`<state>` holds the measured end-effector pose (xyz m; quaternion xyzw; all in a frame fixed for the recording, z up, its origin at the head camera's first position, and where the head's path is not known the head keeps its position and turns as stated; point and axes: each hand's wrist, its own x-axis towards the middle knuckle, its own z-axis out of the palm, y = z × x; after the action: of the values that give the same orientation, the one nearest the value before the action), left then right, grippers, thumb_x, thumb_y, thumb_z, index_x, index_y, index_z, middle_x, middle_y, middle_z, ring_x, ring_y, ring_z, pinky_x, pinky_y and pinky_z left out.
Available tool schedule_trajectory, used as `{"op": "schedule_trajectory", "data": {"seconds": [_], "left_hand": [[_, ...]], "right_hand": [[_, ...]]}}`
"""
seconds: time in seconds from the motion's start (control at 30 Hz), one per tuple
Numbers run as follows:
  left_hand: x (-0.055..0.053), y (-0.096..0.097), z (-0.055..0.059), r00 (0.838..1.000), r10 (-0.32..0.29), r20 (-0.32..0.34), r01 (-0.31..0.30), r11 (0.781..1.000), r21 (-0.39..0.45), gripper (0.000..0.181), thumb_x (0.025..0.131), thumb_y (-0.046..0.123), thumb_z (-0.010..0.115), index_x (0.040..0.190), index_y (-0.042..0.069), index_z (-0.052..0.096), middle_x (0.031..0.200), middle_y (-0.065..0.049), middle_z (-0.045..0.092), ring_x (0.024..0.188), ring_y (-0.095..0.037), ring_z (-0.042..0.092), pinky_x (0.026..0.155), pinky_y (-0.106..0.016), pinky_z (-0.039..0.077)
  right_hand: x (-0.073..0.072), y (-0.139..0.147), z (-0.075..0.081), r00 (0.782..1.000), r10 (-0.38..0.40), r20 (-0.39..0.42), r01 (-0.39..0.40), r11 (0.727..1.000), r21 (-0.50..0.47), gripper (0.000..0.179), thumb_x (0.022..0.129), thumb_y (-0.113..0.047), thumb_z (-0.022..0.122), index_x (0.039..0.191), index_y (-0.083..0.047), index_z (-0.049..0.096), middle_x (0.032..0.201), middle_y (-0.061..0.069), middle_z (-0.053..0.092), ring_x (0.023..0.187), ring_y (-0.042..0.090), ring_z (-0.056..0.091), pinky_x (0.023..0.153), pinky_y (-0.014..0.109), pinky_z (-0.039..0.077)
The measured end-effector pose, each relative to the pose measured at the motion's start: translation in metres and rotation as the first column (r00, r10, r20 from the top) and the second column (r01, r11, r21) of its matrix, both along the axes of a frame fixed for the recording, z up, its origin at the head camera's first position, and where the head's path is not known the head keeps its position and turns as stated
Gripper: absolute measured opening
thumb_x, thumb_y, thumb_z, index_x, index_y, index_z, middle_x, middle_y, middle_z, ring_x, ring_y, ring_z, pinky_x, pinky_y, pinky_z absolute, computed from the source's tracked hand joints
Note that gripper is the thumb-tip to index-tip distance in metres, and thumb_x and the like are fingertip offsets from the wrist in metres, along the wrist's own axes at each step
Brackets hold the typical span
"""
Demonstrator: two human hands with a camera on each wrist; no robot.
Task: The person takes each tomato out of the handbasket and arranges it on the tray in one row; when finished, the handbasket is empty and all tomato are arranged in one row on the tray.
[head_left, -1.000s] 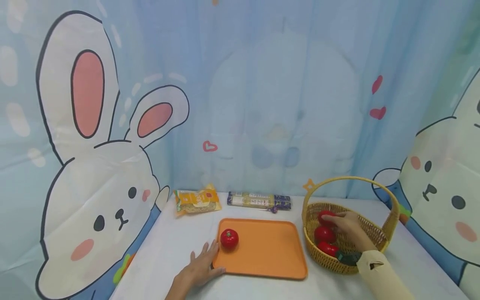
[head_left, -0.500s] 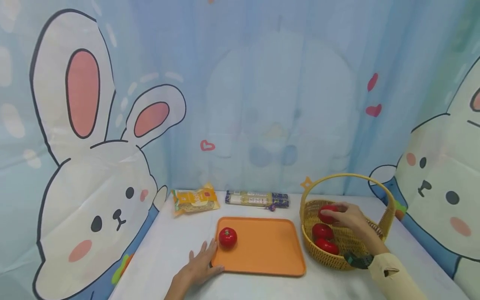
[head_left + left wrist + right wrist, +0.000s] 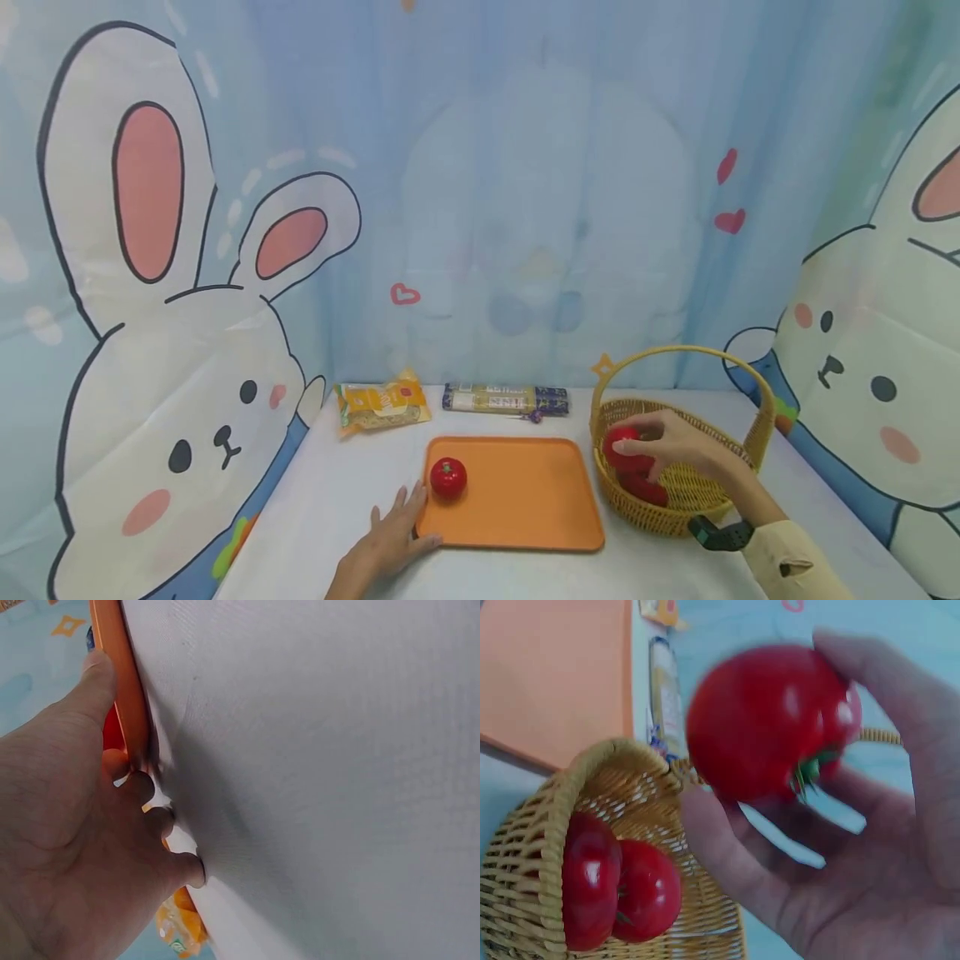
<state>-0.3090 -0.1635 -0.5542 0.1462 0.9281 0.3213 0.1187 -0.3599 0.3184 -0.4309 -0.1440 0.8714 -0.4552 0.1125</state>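
Observation:
My right hand [image 3: 678,442] grips a red tomato [image 3: 757,720] between thumb and fingers, over the left part of the wicker basket [image 3: 693,504]. The green stem of this tomato shows in the right wrist view. Below it, two more tomatoes [image 3: 649,889] lie in the basket, partly hidden by the hand in the head view. My left hand [image 3: 390,537] rests at the left edge of an orange tray [image 3: 525,496], fingers spread and thumb against the rim. Another tomato [image 3: 448,479] sits on the tray near its left side.
At the back of the white table lie a yellow food packet [image 3: 382,407] and long blue-and-gold packs [image 3: 506,398]. A small purple item [image 3: 535,417] lies in front of the packs. The basket's tall handle [image 3: 678,349] arches over it. A printed curtain [image 3: 480,208] hangs behind.
My right hand has lifted the tomato off the back of the basket and brought it left and toward the near side. The left hand stays at the tray.

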Motion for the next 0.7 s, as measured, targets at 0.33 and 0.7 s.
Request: {"op": "schedule_trajectory", "data": {"seconds": [0.33, 0.7], "left_hand": [[0.001, 0.001, 0.007, 1.000, 0.000, 0.001, 0.000, 1.000, 0.004, 0.092, 0.100, 0.047, 0.075, 0.167, -0.001, 0.033, 0.176, -0.024, 0.025, 0.162, -0.054, 0.015, 0.119, -0.086, -0.002], [0.001, -0.001, 0.001, 1.000, 0.001, -0.013, 0.000, 1.000, 0.017, 0.099, 0.099, 0.060, 0.070, 0.168, 0.001, 0.031, 0.176, -0.023, 0.023, 0.162, -0.054, 0.012, 0.120, -0.084, -0.004]], "right_hand": [[0.007, -0.036, 0.011, 0.981, 0.172, -0.085, -0.176, 0.983, -0.045, 0.060, 0.100, -0.025, 0.080, 0.145, 0.009, 0.061, 0.125, 0.021, 0.075, 0.100, 0.029, 0.079, 0.078, 0.044, 0.069], [0.005, -0.097, -0.004, 0.941, 0.174, -0.289, -0.177, 0.984, 0.016, 0.066, 0.089, -0.027, 0.091, 0.143, 0.001, 0.066, 0.122, 0.014, 0.075, 0.107, 0.027, 0.070, 0.083, 0.029, 0.064]]}}
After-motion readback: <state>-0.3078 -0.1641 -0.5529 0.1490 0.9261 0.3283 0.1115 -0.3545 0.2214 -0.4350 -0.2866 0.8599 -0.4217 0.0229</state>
